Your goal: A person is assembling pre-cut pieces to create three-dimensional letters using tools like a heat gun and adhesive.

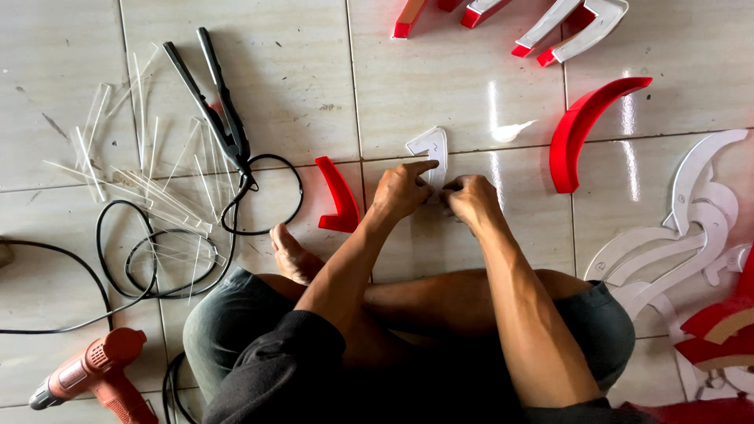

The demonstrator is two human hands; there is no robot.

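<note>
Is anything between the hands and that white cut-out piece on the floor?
Nothing visible. Both the left hand and the right hand are already on the white cut-out piece, fingers touching its lower part.

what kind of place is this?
Likely a small sign-making workshop, worked on a tiled floor: red curved letter parts, clear strips, a heat gun. Both hands hold a white piece.
</note>
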